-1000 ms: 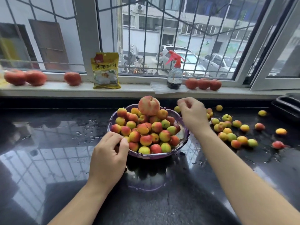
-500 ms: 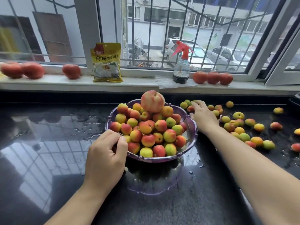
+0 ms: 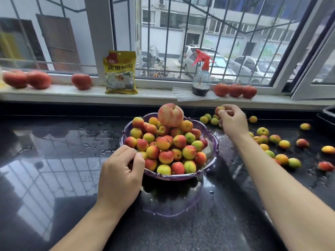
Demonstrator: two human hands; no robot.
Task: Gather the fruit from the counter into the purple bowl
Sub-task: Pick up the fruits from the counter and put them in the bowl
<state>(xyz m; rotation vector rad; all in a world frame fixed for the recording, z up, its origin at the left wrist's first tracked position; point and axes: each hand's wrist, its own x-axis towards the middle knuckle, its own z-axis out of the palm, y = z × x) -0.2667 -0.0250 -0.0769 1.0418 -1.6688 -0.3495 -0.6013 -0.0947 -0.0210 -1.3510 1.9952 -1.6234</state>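
The purple bowl (image 3: 208,165) stands mid-counter, heaped with small red-yellow apricots (image 3: 165,147) and one large peach (image 3: 170,115) on top. My left hand (image 3: 119,171) grips the bowl's near-left rim, thumb inside. My right hand (image 3: 233,120) is raised behind the bowl's right side, fingers pinched on a small apricot (image 3: 219,109). Several loose apricots (image 3: 282,144) lie scattered on the black counter to the right, and a few greenish ones (image 3: 208,119) sit just left of my right hand.
On the windowsill stand a yellow packet (image 3: 120,72), a spray bottle (image 3: 201,78) on a cloth, and tomatoes at left (image 3: 38,79) and right (image 3: 235,90). The counter (image 3: 54,160) is wet and glossy. A dark tray edge (image 3: 326,116) shows at far right.
My right hand went down to the fruit behind the bowl, then lifted off the counter with an apricot pinched in its fingers. My left hand stayed on the bowl's rim.
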